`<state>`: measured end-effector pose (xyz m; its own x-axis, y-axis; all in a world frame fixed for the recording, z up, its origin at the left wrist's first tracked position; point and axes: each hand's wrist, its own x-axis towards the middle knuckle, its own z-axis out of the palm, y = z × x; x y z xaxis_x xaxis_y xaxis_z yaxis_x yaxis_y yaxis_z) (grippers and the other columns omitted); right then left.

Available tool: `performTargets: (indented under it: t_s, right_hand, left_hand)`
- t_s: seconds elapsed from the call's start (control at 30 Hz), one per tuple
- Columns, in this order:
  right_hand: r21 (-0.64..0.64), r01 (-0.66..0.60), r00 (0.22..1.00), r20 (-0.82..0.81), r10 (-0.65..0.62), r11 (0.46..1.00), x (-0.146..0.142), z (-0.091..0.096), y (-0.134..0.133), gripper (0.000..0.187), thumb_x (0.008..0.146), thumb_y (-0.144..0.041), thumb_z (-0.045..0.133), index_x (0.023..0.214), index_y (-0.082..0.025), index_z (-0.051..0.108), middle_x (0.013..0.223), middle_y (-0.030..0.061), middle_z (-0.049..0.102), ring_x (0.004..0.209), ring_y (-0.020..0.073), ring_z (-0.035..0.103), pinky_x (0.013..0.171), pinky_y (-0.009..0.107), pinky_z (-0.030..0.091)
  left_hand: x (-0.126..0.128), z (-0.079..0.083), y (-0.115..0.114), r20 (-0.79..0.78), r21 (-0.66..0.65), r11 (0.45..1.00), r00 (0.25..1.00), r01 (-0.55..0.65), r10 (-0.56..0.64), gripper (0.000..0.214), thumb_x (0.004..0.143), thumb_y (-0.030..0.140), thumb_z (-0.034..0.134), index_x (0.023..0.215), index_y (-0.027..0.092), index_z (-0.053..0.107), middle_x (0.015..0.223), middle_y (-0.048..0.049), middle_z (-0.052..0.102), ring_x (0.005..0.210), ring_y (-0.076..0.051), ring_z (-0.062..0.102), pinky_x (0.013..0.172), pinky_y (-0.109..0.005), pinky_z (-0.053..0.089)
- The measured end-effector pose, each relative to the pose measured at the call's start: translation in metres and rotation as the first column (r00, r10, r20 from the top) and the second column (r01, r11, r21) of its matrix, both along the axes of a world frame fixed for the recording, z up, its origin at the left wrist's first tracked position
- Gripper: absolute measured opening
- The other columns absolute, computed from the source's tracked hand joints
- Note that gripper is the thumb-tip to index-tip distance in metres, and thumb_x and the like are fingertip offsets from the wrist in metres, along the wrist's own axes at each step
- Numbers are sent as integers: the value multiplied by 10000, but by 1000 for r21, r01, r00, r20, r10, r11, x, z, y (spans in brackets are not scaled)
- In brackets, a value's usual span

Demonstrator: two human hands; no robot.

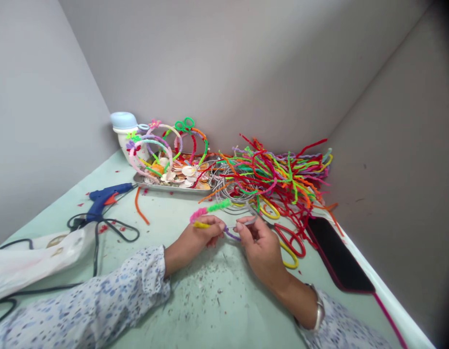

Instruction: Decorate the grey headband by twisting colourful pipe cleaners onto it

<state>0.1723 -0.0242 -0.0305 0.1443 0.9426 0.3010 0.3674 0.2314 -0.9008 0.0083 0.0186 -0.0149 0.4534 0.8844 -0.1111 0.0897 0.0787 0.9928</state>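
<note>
Between my hands is a thin headband (198,214), its curved part wrapped in green, pink and yellow fuzzy pipe cleaner. My left hand (197,237) pinches it near the yellow section. From the left fingertips a purple pipe cleaner (232,235) runs to my right hand (260,245). The right fingers are closed in a pinch at a bare grey stretch of the band, with the purple strand passing under them. Exactly which part each right finger grips is hidden. Just beyond the right hand lie scissors with red handles (295,241) and a yellow-handled pair (290,257).
A metal tray (173,189) holds shells and several wrapped headbands (151,140). Beside it are a white bottle (124,135), a pile of pipe cleaners (282,174) and grey wire bands (229,182). A blue glue gun (100,201) with its cord lies left, a phone (340,254) right.
</note>
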Motion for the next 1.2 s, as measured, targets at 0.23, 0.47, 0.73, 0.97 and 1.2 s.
performTargets:
  t_s: [0.23, 0.47, 0.73, 0.97, 1.2]
  right_hand:
    - [-10, 7, 999, 35, -7, 1000, 2, -1, 0, 165, 873, -354, 529, 904, -199, 575, 666, -11, 592, 576, 140, 534, 554, 240, 428]
    - [95, 30, 999, 27, -32, 995, 0, 0, 1, 192, 866, -321, 551, 1015, -201, 563, 837, 29, 631, 730, 159, 591, 659, 268, 471]
    - [161, -144, 973, 201, 111, 976, 0, 3, -7, 95, 862, -244, 535, 934, -205, 584, 776, 18, 625, 679, 147, 578, 646, 260, 458]
    - [5, -199, 932, 309, 188, 980, -2, 0, 5, 210, 857, -180, 500, 953, -203, 685, 900, 52, 709, 816, 191, 644, 753, 305, 484]
    - [110, -164, 962, 237, 134, 980, 0, 2, 4, 133, 848, -157, 525, 896, -200, 642, 864, 29, 661, 835, 176, 614, 769, 286, 470]
  left_hand:
    - [0, -2, 0, -34, 22, 999, 999, 25, -25, 229, 808, 352, 551, 718, 143, 578, 558, 37, 488, 475, -82, 401, 470, -223, 288]
    - [0, -2, 0, 29, -13, 998, 998, -59, 59, 217, 796, 337, 573, 701, 143, 570, 551, 40, 472, 479, -73, 391, 459, -208, 263]
    - [0, 1, 3, 223, -154, 971, 950, -185, 217, 182, 754, 290, 616, 690, 132, 552, 589, 39, 479, 464, -52, 366, 443, -194, 252]
    - [0, 2, -2, 279, -167, 986, 957, -28, 75, 188, 771, 293, 613, 684, 136, 558, 605, 28, 493, 491, -61, 390, 472, -206, 265]
    - [0, -2, -3, 251, -154, 988, 967, -7, 46, 175, 781, 287, 599, 697, 138, 562, 599, 31, 485, 487, -66, 391, 470, -208, 273]
